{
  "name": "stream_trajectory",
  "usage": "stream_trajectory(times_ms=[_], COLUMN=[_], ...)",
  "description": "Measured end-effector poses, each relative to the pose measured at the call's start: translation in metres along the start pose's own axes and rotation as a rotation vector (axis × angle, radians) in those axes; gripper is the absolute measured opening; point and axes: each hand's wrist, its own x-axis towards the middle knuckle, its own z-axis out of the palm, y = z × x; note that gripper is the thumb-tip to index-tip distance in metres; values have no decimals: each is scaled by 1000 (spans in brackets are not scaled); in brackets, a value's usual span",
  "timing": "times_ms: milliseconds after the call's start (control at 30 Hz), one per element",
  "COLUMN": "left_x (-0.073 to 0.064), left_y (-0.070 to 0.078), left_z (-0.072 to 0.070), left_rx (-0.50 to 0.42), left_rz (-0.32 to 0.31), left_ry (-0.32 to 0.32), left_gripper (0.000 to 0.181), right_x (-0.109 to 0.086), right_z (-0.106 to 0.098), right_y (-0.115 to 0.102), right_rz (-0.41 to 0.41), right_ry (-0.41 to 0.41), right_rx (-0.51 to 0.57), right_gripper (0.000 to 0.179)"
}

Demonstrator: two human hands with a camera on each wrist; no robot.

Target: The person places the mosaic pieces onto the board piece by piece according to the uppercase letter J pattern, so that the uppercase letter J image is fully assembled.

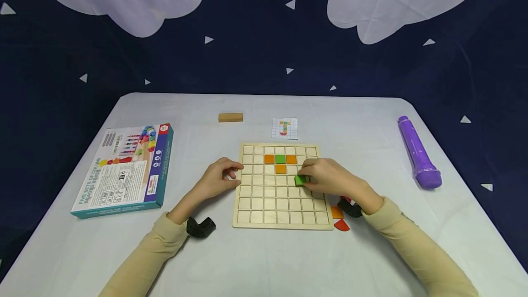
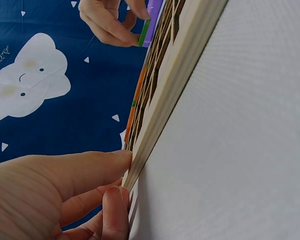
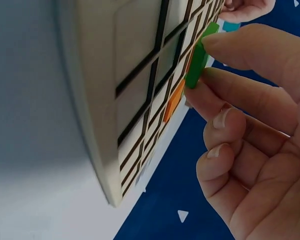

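A wooden grid board (image 1: 282, 228) lies on the white table. Orange tiles (image 1: 269, 159) and a green tile (image 1: 280, 159) sit in its upper cells, forming a small T. My right hand (image 1: 330, 175) pinches a second green square tile (image 3: 201, 57) between thumb and fingers, tilted just above the right-middle cells. At the board's left edge is my left hand (image 1: 216, 178); in the left wrist view its thumb (image 2: 95, 170) and a finger pinch that edge. Behind the board lies a pattern card (image 1: 284, 129) showing a J-shaped coloured figure.
Beside the board's lower right corner lie an orange tile (image 1: 337, 212) and a red quarter-round piece (image 1: 342, 225), with more partly hidden by the right wrist. A toy box (image 1: 123, 171) lies left, a purple cylinder (image 1: 417, 152) right, a wooden bar (image 1: 230, 117) at the back.
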Motion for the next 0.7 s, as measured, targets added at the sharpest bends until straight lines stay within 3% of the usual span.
stream_trajectory(times_ms=[700], left_x=[0], left_y=[0], left_z=[-1], left_rx=[3], left_rz=[4], left_ry=[2], left_gripper=[37], right_x=[28], right_z=[8], right_y=[-13], right_rz=[-25], right_ry=[-64], right_rx=[-16], right_gripper=[10])
